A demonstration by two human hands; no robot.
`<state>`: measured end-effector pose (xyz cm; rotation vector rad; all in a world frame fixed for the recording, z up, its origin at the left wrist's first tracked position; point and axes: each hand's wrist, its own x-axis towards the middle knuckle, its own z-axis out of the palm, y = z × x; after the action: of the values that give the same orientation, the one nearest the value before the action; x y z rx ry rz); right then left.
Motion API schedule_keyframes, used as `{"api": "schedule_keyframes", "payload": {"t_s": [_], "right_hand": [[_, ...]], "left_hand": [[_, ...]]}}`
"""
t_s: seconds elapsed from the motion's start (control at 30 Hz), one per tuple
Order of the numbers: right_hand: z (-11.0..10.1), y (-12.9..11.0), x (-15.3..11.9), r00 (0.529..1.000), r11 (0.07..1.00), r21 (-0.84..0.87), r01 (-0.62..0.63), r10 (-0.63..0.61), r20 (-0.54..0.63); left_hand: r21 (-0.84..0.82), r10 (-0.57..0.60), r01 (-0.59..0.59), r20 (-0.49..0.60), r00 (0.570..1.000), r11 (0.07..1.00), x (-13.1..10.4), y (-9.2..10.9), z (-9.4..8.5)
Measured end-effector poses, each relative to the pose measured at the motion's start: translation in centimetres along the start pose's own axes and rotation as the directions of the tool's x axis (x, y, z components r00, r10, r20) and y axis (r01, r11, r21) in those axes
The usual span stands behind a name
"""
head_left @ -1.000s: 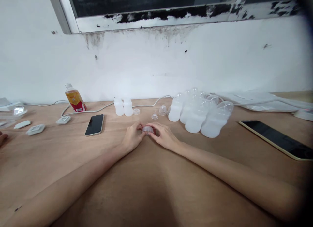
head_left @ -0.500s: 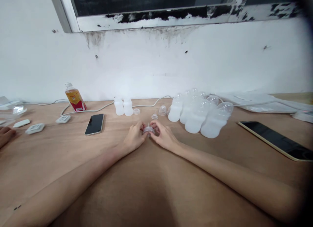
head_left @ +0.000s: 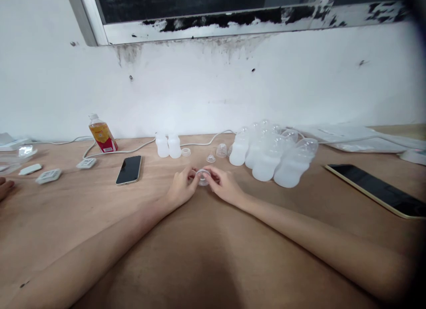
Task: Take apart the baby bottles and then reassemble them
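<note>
Between both hands, just above the wooden table, a clear round ring-shaped part point(head_left: 202, 177) is gripped by its sides. My left hand point(head_left: 183, 183) pinches its left side with thumb and fingers, and my right hand point(head_left: 223, 183) pinches the right side. Behind the hands lie a small clear nipple point(head_left: 211, 158), a clear dome cap point(head_left: 221, 150) and a whitish ring point(head_left: 186, 152). Two frosted bottles without caps point(head_left: 174, 146) stand further back on the left. Several frosted bottles with clear domed tops point(head_left: 263, 160) are grouped to the right.
A phone point(head_left: 129, 170) and a drink bottle point(head_left: 104, 134) are on the left, with small white boxes point(head_left: 48, 176) beyond. Another person's hand point(head_left: 5, 187) shows at the left edge. A larger phone point(head_left: 376, 189), a plastic bag point(head_left: 342, 138) and a white cable point(head_left: 213, 139) are also there.
The clear part between my hands has tilted, so its round opening now shows. My fingers have shifted slightly around it. The other person's hand has moved left.
</note>
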<state>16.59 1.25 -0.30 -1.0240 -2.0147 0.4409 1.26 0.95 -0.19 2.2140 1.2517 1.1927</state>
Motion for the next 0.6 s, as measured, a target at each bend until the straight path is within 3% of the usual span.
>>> {"api": "schedule_keyframes", "payload": {"t_s": [0.27, 0.4, 0.5, 0.6], "right_hand": [[0.1, -0.2, -0.3, 0.999, 0.995, -0.098, 0.021, -0.017, 0.040], [-0.1, -0.2, -0.1, 0.995, 0.999, 0.042, -0.031, 0.027, 0.095], [-0.2, 0.2, 0.1, 0.980, 0.963, 0.228, -0.142, 0.104, 0.172], [0.0, 0.8, 0.4, 0.964, 0.894, 0.377, -0.242, 0.180, 0.194]], "left_hand": [[0.261, -0.023, -0.001, 0.087, 0.996, 0.965, -0.3, 0.2, 0.1], [0.340, 0.014, -0.057, 0.126, 0.992, 0.939, -0.2, 0.3, -0.6], [0.430, 0.162, -0.173, 0.064, 0.985, 0.886, 1.0, -0.3, -2.5], [0.561, 0.274, -0.180, -0.088, 0.958, 0.808, 4.1, -2.1, -4.6]]}}
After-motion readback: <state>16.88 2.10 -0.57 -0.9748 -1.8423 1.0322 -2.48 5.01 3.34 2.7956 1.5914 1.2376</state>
